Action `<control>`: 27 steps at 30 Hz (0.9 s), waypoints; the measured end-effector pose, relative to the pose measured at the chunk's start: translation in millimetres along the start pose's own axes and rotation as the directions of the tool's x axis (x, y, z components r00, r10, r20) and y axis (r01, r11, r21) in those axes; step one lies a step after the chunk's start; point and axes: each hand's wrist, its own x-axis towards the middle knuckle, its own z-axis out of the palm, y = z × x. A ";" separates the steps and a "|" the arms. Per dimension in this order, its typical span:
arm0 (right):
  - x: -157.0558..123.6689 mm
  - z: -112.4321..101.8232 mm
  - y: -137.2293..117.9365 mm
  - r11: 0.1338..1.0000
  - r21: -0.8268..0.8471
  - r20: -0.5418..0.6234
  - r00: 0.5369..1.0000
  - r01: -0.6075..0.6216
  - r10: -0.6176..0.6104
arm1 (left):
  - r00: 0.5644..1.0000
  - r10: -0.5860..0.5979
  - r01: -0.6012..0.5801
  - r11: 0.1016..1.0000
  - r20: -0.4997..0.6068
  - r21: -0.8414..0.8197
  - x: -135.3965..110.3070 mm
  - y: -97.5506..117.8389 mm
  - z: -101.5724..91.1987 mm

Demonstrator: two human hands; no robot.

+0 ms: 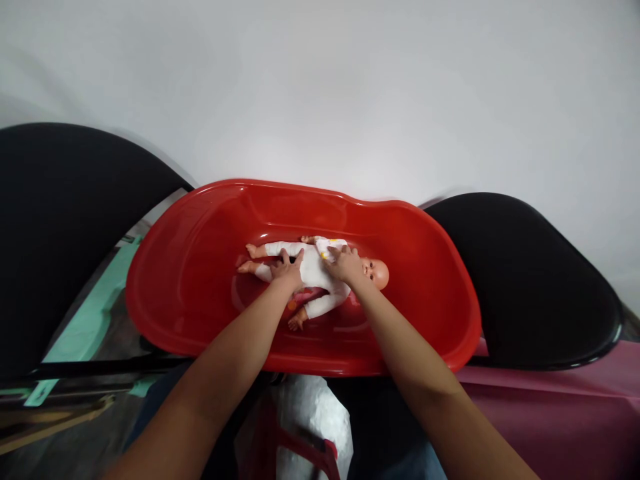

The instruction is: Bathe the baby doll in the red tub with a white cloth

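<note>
A baby doll (316,268) in white clothing lies on its back in a red baby bathtub (200,327), head to the right and bare feet to the left. My left hand (287,271) rests on the doll around its hip and upper leg, fingers spread. Over the doll's chest and far arm is a white cloth with yellow spots (331,245); whether it is part of the clothing I cannot tell. My right hand (346,264) has its bent fingers on this cloth near the doll's chin. The fingertips are partly hidden.
Black chair seats (525,287) flank the tub, with another black chair (65,220) at left. A pale wall (320,100) stands behind. Below the tub are a silvery wrapped thing (320,410) and a red plastic frame (305,450). Maroon fabric (555,413) lies at lower right.
</note>
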 end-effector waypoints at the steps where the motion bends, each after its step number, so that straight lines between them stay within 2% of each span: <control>1: -0.4 0.7 0.5 1.000 -0.008 0.013 1.000 0.010 -0.010 | 1.000 0.002 -0.002 1.000 0.000 0.002 0.1 0.0 0.2; 6: 0.1 5.3 0.2 0.999 0.032 0.005 0.999 0.040 -0.040 | 1.000 -0.003 0.003 1.000 0.007 0.021 -0.6 0.4 -0.8; 12: 3.3 10.8 -3.3 0.996 0.000 0.010 0.996 0.092 -0.092 | 1.000 0.005 -0.006 0.999 0.025 0.042 -3.0 0.9 -3.6; 16: -2.9 13.4 -13.9 0.982 0.020 0.037 0.982 0.186 -0.186 | 1.000 0.005 -0.006 0.998 0.017 0.055 -2.7 0.4 -3.2; 19: -8.9 16.2 -24.3 0.954 0.089 0.073 0.954 0.285 -0.291 | 1.000 0.009 -0.009 0.998 0.001 0.057 -0.8 -0.4 -1.6; 22: -9.0 14.8 -27.3 0.920 0.197 0.036 0.936 0.338 -0.351 | 1.000 0.004 -0.004 0.999 0.006 0.053 1.0 -1.1 0.1; 24: -5.8 9.4 -23.2 0.933 0.243 -0.037 0.964 0.264 -0.263 | 1.000 0.005 -0.005 0.999 0.002 0.040 1.5 -1.3 0.8; 27: -1.0 -0.2 -12.1 0.964 0.263 -0.153 0.988 0.043 -0.002 | 1.000 -0.002 0.002 1.000 -0.002 0.026 1.4 -1.1 1.5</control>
